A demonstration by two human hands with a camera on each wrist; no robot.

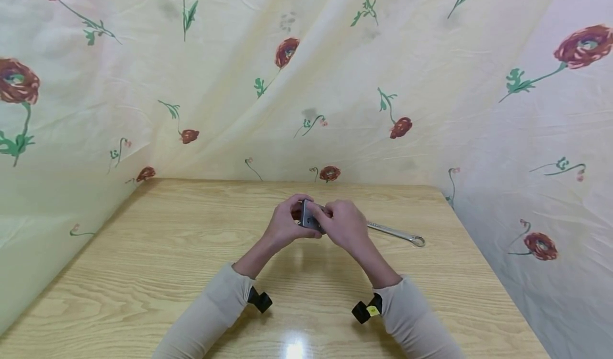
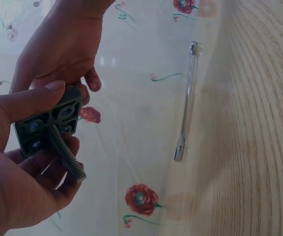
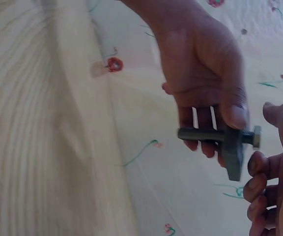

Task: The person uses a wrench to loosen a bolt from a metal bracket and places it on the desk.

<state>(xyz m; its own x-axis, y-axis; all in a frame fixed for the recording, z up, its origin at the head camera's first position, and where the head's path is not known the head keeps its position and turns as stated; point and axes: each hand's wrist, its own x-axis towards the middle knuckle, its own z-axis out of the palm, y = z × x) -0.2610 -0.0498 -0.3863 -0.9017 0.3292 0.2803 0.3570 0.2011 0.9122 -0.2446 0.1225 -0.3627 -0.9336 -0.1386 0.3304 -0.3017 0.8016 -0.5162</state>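
My left hand [image 1: 282, 224] holds a small dark grey square plate [image 2: 31, 125] by its edges, thumb on one side and fingers on the other. A threaded bolt [image 2: 65, 152] runs through the plate's middle, its long shank standing out on one face. On the other face, the hex bolt head [image 3: 257, 136] shows in the right wrist view. My right hand [image 1: 347, 222] is close by that head, its thumb and loosely bent fingers [image 3: 255, 184] apart around it with a visible gap. Behind the right hand, a silver combination wrench [image 1: 395, 233] lies on the table.
The wood-grain table [image 1: 182, 252] ends at a back edge against a hanging flowered cloth [image 1: 230, 82]. That cloth also encloses the left and right sides. Each sleeve cuff carries a small black wrist camera [image 1: 261, 300].
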